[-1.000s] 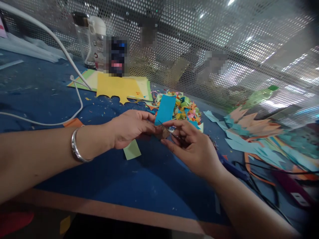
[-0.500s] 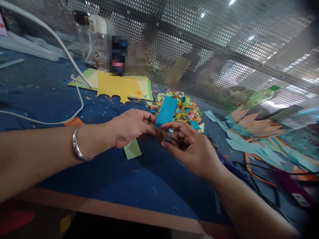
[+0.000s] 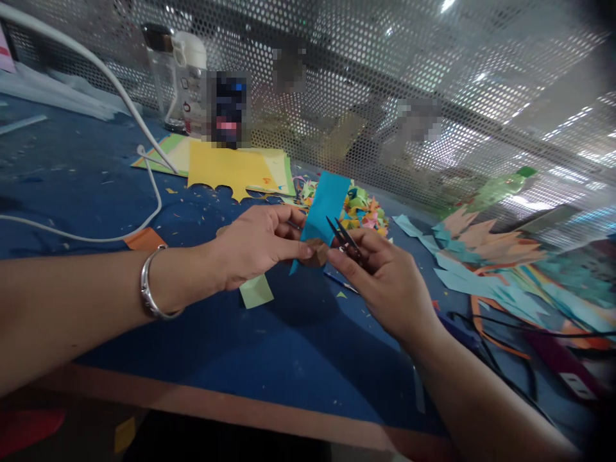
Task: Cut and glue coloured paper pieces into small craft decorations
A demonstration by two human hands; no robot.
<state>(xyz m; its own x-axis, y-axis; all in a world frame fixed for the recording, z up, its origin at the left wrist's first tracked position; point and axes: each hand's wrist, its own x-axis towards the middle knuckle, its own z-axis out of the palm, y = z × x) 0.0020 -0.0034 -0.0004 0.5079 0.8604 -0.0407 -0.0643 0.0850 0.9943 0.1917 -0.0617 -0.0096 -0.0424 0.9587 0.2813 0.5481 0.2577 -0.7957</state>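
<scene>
My left hand (image 3: pixel 262 247), with a silver bangle at the wrist, pinches a strip of blue paper (image 3: pixel 327 199) and a small brown paper piece (image 3: pixel 315 252) between thumb and fingers. The strip stands up from the fingertips. My right hand (image 3: pixel 385 276) is closed on small dark scissors (image 3: pixel 344 237), whose pointed blades are apart and aim up and left in front of the strip. Its thumb tip lies at the brown piece's right edge. Fingers hide the scissors' handles. Below my left hand, a pale green paper piece (image 3: pixel 256 292) lies on the blue table (image 3: pixel 289 359).
Behind the hands is a heap of colourful paper scraps (image 3: pixel 368 212). Yellow paper (image 3: pixel 226 168) tops a stack at back left, with bottles (image 3: pixel 192 83) and a phone (image 3: pixel 228 109) behind. Paper cutouts (image 3: pixel 495 240) and black cables (image 3: pixel 505 330) lie right. A white cable (image 3: pixel 96 58) crosses the left.
The scissors have swung from near the left fingertips to point upward, blades apart. The blue strip has risen slightly, and the brown piece shows more clearly. My right hand has shifted a little right.
</scene>
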